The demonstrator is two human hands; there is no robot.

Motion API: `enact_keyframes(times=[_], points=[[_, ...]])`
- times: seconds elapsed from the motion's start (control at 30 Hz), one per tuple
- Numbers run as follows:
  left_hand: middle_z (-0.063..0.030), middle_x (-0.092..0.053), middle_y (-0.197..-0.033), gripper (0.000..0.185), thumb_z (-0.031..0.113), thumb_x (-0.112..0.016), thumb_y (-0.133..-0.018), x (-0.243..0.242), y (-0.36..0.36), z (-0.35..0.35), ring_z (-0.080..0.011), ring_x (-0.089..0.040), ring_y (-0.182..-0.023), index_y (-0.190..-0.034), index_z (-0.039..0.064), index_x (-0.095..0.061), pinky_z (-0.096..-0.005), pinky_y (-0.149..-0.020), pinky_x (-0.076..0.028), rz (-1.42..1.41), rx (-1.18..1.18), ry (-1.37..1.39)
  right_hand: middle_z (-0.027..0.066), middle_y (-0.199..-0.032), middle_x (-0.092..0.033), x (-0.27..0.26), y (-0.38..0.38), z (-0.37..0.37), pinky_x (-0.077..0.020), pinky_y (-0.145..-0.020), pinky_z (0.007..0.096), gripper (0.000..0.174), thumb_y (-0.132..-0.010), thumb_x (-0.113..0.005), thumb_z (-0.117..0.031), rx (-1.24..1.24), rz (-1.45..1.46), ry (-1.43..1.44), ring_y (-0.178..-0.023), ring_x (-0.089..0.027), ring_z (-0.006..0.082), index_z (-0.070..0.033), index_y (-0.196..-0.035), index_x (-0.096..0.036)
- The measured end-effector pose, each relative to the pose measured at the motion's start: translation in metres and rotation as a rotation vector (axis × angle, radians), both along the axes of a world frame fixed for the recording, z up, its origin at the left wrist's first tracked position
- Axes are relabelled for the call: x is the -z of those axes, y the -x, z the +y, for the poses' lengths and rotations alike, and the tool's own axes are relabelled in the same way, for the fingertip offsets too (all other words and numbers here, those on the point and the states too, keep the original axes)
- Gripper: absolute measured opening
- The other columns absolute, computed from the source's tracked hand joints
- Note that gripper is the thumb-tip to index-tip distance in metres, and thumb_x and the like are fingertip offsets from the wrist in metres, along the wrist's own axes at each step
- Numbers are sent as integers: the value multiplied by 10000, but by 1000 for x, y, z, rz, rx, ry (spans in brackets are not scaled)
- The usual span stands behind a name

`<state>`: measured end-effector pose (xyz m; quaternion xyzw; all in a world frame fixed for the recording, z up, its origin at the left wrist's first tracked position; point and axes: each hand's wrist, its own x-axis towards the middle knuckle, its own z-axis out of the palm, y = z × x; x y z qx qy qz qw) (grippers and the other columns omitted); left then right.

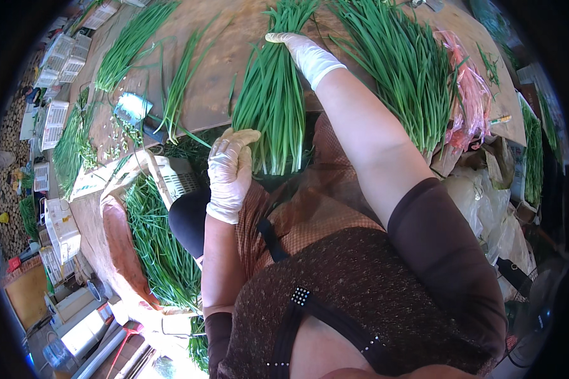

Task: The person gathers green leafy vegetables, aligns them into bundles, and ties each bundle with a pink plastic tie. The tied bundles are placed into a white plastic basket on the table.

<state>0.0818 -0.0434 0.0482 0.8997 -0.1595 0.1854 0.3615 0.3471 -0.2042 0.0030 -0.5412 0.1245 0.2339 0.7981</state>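
A bundle of garlic chives (275, 104) lies across the front edge of the wooden table, its pale cut ends pointing towards me and hanging past the edge. My right hand (301, 49), in a thin white glove, grips the bundle near its top, where the leaves are drawn narrow. Gloved the same way, my left hand (232, 161) is at the bundle's lower left side, fingers bent beside the leaves. Whether any stalks are between those fingers is hidden. To the right rests a larger heap of chives (408, 80).
Loose chives (182, 85) and another bunch (133, 47) lie left on the table (204, 104). Pink plastic bags (469, 90) are at the right. A lined basket of chives (163, 246) stands left of me, near a white plastic crate (175, 175).
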Motion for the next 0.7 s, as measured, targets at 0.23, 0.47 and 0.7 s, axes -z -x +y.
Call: enact_keyframes(times=[0.23,0.47,0.7], points=[[-101,-663,-1119,297,-56,-606,-794,-1,9,-3,-333,-584,-1109,-1047,92,-652,-463,-1040,-392,-17,32,-95,154,-995,-696,-10,8,-2,-540,-810,394,417,-808,-758,-286,-13,6,-4,-857,-673,266,-1,-1096,-658],[-78,-586,-1312,244,53,-698,-709,0,22,-3,-360,-465,-1272,-932,147,-729,-485,-1084,-325,-48,38,-344,147,-982,-697,-19,21,-2,-537,-805,393,402,-812,-750,-297,-27,24,-2,-848,-671,266,-10,-1080,-660],[-107,-522,-1385,140,125,-690,-778,6,21,-19,-383,-426,-1300,-912,89,-710,-490,-1081,-317,-25,-103,-323,141,-968,-698,-30,27,-4,-533,-801,391,388,-817,-743,-307,-35,25,8,-840,-670,265,-19,-1063,-662]])
